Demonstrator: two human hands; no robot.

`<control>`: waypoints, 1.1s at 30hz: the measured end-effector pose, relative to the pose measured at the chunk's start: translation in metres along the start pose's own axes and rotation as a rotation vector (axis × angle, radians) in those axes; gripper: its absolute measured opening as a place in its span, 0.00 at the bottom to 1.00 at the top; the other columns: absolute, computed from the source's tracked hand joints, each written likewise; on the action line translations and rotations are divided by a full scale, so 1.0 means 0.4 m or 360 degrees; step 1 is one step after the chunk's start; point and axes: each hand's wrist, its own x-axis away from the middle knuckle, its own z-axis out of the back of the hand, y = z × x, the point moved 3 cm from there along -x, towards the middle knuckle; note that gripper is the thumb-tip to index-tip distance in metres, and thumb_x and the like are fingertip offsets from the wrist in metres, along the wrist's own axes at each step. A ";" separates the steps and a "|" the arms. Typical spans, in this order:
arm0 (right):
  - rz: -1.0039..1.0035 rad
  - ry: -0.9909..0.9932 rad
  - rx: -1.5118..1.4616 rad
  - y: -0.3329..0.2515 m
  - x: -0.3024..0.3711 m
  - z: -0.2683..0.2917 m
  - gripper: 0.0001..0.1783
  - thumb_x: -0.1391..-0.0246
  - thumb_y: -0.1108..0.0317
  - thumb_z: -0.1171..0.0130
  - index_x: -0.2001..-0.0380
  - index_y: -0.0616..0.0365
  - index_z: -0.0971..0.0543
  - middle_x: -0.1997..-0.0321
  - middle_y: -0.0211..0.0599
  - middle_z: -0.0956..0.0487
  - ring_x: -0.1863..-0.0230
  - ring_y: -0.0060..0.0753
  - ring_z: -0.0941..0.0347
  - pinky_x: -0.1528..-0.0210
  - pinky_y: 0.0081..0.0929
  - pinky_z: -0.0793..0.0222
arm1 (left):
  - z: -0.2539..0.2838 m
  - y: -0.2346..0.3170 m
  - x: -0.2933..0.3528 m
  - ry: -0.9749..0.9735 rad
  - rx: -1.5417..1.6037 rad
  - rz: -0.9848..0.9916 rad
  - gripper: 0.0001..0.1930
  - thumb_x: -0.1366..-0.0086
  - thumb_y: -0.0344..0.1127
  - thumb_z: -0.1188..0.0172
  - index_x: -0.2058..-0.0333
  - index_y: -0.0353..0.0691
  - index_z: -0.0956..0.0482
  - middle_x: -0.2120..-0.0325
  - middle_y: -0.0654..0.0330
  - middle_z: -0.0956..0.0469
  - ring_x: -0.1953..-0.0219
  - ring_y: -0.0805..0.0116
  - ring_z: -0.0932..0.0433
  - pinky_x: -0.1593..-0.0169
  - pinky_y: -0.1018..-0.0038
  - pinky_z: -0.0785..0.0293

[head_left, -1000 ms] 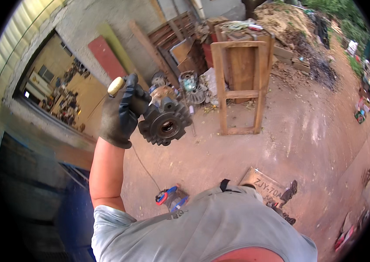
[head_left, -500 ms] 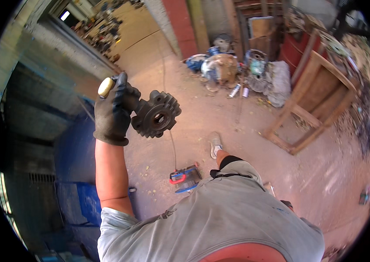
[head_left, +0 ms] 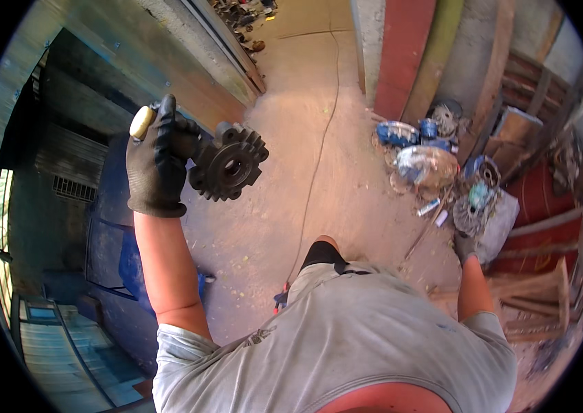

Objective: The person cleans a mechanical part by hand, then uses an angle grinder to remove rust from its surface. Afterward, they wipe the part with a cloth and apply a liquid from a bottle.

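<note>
My left hand (head_left: pixel 156 168) wears a dark work glove and is raised on the left, its fingers closed around a dark metal gear part (head_left: pixel 231 166). Thick teeth ring this part, and a round hole goes through its middle. A pale yellow rounded piece (head_left: pixel 141 123) shows at the far side of the glove; what it belongs to I cannot make out. Low on the right, my right hand (head_left: pixel 465 245), gloved too, hangs in front of a greyish sack-like bundle (head_left: pixel 501 227). Its fingers are too small and dim to read.
Metal machine parts (head_left: pixel 425 165) lie along the right wall, with two small cans (head_left: pixel 429 207) beside them. A cord (head_left: pixel 317 172) crosses the floor to the doorway. Blue metal sheeting (head_left: pixel 114 255) stands left; a wooden frame (head_left: pixel 528 306) lies at lower right.
The view has turned left and I have moved ahead toward the doorway. My right arm and hand have come into sight. The left hand still holds the gear part.
</note>
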 end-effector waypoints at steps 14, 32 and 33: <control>0.1114 -0.0647 0.2502 -0.429 -0.500 -0.531 0.28 0.26 0.43 0.47 0.35 0.49 0.23 0.53 0.37 0.11 0.53 0.42 0.13 0.46 0.45 0.18 | 0.095 -0.368 -0.802 0.0342 -0.0180 0.0104 0.05 0.27 0.31 0.33 0.58 0.39 0.20 0.70 0.64 0.19 0.71 0.74 0.21 0.66 0.76 0.25; 0.1009 -0.0685 0.2681 -1.764 -1.420 -1.329 0.17 0.29 0.61 0.45 0.50 0.58 0.12 0.49 0.46 0.11 0.47 0.49 0.14 0.40 0.45 0.22 | 0.135 -1.041 -2.058 0.0576 -0.0524 0.0186 0.07 0.30 0.27 0.31 0.57 0.37 0.20 0.66 0.62 0.17 0.67 0.71 0.20 0.60 0.72 0.20; 0.1181 -0.0471 0.2828 -1.951 -1.532 -1.381 0.17 0.29 0.62 0.45 0.50 0.58 0.11 0.48 0.47 0.11 0.46 0.50 0.14 0.39 0.45 0.22 | 0.158 -1.087 -2.152 0.0618 -0.0513 0.0132 0.08 0.31 0.26 0.31 0.56 0.37 0.20 0.66 0.62 0.17 0.66 0.72 0.20 0.59 0.72 0.20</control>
